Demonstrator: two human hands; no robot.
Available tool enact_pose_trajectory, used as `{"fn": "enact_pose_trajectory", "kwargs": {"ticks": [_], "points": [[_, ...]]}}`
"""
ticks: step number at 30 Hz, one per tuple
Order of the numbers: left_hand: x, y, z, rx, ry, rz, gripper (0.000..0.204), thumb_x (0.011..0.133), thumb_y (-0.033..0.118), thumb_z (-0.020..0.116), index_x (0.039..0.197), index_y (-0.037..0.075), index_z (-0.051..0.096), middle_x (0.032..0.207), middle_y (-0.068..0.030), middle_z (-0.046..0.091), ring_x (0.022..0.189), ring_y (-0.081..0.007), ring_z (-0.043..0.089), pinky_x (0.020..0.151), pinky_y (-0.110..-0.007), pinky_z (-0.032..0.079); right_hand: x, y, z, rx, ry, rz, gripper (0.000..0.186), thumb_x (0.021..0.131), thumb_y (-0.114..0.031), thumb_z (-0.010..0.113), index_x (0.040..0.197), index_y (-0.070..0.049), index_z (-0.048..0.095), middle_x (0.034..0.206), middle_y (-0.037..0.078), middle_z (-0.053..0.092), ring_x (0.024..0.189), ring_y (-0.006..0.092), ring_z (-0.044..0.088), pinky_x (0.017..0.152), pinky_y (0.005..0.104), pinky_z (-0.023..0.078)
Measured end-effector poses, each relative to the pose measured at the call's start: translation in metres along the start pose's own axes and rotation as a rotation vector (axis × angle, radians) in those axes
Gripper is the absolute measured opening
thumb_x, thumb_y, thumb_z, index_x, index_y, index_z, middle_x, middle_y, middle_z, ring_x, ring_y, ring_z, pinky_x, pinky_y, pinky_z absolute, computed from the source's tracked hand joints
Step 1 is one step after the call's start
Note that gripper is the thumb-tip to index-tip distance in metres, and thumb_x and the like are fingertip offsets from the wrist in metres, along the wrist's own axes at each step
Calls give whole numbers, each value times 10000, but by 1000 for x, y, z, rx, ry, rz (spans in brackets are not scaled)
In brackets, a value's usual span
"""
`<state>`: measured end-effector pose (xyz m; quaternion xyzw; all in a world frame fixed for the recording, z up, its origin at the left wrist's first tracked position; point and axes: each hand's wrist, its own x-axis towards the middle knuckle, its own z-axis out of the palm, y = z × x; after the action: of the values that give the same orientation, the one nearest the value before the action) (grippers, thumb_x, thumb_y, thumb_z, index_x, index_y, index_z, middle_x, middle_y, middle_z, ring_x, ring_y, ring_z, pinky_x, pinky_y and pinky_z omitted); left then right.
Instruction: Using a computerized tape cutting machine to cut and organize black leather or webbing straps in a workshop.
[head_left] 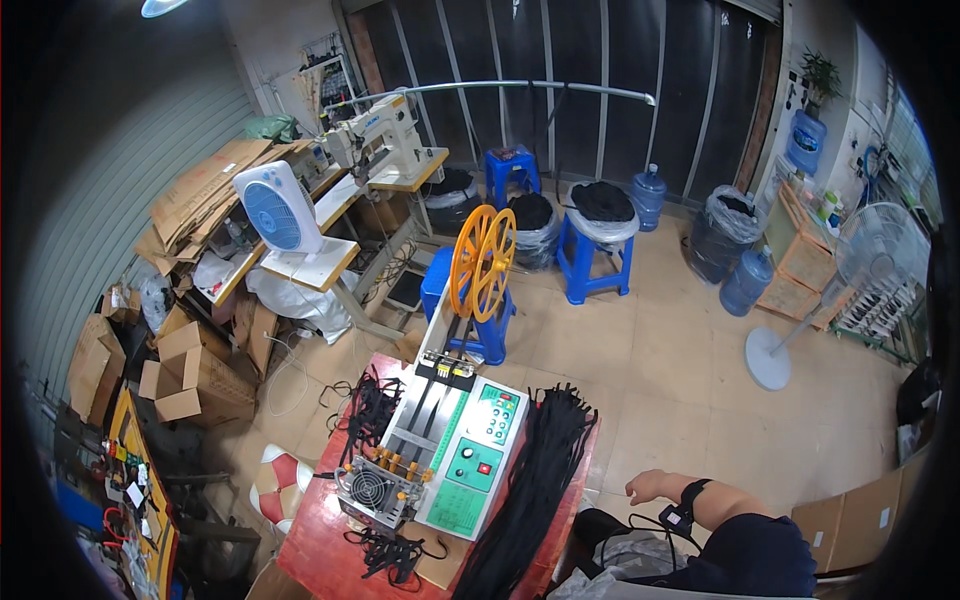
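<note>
My right hand (650,486) is to the right of a red table (315,535), apart from it. Its fingers are loosely bent, somewhat open, and I see nothing in them. A black strap with a small device (677,516) and a cable sits on that forearm. My left hand is out of view. On the table stands a white and green strip-cutting machine (478,462) with a small fan and heater block at its near end. Long black straps (535,480) lie in a thick bundle along its right side. Tangled short black strips (375,405) lie on its left.
An orange reel (482,262) stands behind the machine. Blue stools (597,262), bags of black material (603,203) and water bottles (648,198) are farther back. A pedestal fan (768,358) stands right. Left are a sewing machine (385,140), a box fan (277,208) and cardboard boxes (200,370).
</note>
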<state>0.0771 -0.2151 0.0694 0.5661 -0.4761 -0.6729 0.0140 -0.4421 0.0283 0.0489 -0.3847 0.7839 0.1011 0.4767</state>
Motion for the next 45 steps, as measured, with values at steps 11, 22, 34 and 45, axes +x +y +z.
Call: {"fn": "enact_pose_trajectory", "kwargs": {"ticks": [11, 22, 34, 45], "points": [[28, 88, 66, -51, -161, -33, 268, 904, 213, 562, 1074, 6, 550, 961, -127, 641, 843, -204, 615, 725, -292, 492, 35, 66, -9, 218, 154, -62, 458, 784, -441, 602, 1145, -160, 587, 971, 76, 664, 931, 268, 614, 806, 384, 473], [45, 308, 309, -141, -434, 39, 257, 923, 144, 511, 1131, -5, 537, 1019, -132, 636, 981, -235, 621, 791, -303, 506, -16, 230, -92, 338, 354, 38, 397, 773, -379, 612, 1086, -134, 617, 934, 83, 671, 912, 273, 619, 784, 375, 487], [84, 567, 531, -62, -671, 646, 211, 903, 172, 537, 1030, 7, 572, 1044, -118, 627, 947, -177, 606, 837, -296, 458, -65, 351, -44, 626, 458, 184, 375, 767, -404, 637, 1032, -138, 645, 898, 103, 672, 874, 274, 629, 781, 357, 493], [176, 832, 724, -440, -402, 1018, 277, 906, 200, 512, 1132, 48, 563, 1159, -99, 603, 1091, -186, 550, 942, -331, 385, -26, 629, -82, 649, 260, 144, 395, 768, -431, 631, 975, -96, 656, 810, 91, 668, 784, 233, 628, 714, 341, 492]]}}
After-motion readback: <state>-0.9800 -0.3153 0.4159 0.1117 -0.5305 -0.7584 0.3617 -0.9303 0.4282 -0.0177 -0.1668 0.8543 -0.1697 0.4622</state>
